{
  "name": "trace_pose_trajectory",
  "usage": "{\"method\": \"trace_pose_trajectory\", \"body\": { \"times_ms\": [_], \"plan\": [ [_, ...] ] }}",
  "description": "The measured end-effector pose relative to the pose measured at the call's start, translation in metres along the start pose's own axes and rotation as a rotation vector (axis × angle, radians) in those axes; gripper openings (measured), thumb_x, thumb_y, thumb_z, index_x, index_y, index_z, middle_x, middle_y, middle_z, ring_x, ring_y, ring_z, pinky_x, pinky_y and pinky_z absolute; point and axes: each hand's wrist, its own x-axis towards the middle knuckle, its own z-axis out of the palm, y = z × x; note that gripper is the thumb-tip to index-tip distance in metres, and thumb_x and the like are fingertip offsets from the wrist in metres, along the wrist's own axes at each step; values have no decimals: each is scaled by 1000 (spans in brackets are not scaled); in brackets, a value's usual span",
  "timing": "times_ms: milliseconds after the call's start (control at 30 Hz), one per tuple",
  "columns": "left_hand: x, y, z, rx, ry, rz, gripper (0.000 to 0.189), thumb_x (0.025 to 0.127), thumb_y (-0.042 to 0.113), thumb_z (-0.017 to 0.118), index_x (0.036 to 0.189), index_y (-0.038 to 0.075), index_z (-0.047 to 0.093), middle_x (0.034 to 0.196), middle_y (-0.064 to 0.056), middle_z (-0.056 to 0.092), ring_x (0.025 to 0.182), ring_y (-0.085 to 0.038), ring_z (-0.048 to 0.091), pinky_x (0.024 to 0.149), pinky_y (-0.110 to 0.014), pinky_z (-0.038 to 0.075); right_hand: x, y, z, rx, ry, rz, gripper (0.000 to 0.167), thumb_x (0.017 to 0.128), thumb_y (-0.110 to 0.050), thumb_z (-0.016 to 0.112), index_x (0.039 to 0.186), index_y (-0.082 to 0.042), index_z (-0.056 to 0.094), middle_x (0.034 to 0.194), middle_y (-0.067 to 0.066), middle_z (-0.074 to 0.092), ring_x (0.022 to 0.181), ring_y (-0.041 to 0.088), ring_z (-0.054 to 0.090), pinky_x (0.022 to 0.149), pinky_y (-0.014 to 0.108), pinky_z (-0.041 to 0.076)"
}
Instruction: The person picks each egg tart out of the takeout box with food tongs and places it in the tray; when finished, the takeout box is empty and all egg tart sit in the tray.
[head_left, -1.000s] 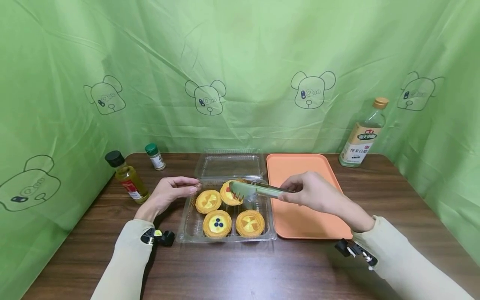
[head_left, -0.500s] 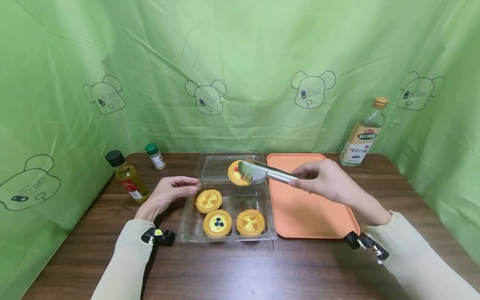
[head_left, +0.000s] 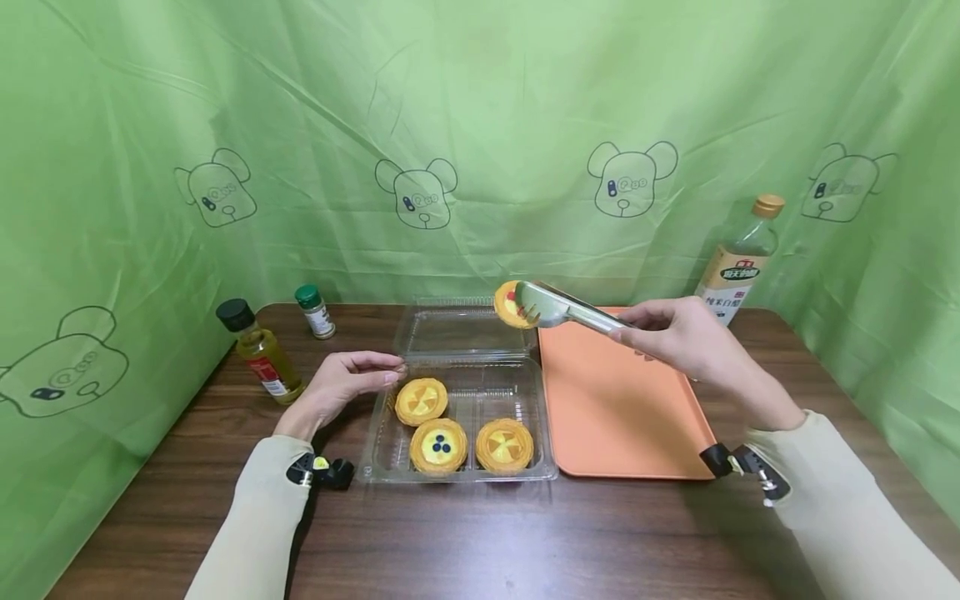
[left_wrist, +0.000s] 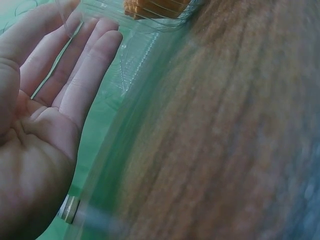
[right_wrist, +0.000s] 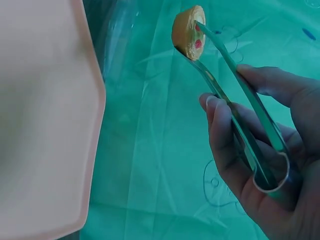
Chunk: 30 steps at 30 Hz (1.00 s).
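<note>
My right hand (head_left: pixel 678 337) grips metal food tongs (head_left: pixel 577 312), raised above the back of the table. Between the tongs' tips is an egg tart (head_left: pixel 510 304) with red pieces on top, tilted in the right wrist view. At the left rim of an opened clear plastic container (head_left: pixel 457 477), my left hand (head_left: pixel 341 387) pinches the edge between thumb and fingers. Inside the container sit a tart with dark berries (head_left: pixel 438 447), a tart with yellow wedges (head_left: pixel 421 402) and a similar tart (head_left: pixel 504 447) at the front right.
An orange tray (head_left: pixel 622 408) lies directly right of the container. An oil bottle (head_left: pixel 266 358) and a green-capped spice jar (head_left: pixel 315 312) stand at the left. Behind my right hand is a vinegar bottle (head_left: pixel 731 275). Green cloth (head_left: pixel 517 100) hangs around the table.
The tongs have lifted the red-topped tart out of the container, up and to the right, past the lid's right edge. My left hand stays at the container's rim.
</note>
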Motion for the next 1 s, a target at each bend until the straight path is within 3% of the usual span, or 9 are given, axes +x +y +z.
{"method": "trace_pose_trajectory", "body": {
  "times_ms": [300, 733, 1000],
  "plan": [
    [-1, 1, 0, -4, 0, -3, 42, 94, 8, 83, 130, -8, 70, 120, -14, 77, 110, -22, 75, 93, -36, 61, 8, 22, -1, -18, 22, 47, 41, 97, -38, 80, 125, -8, 79, 87, 0, 77, 73, 16, 68, 58, 27, 53],
    [0, 1, 0, -8, -1, -8, 41, 94, 8, 83, 130, -8, 70, 119, -13, 77, 110, -22, 75, 92, -36, 61, 11, 55, 3, -41, 42, 118, 37, 98, -32, 79, 115, 1, 78, 82, 3, 77, 72, 25, 73, 55, 28, 53],
    [0, -1, -1, -21, -5, -2, 42, 94, 7, 83, 130, -9, 70, 120, -15, 77, 111, -23, 75, 93, -37, 61, 10, 70, 8, -52, 44, 137, 38, 99, -33, 78, 114, 1, 78, 88, 9, 78, 74, 24, 74, 60, 29, 56]
  ]
}}
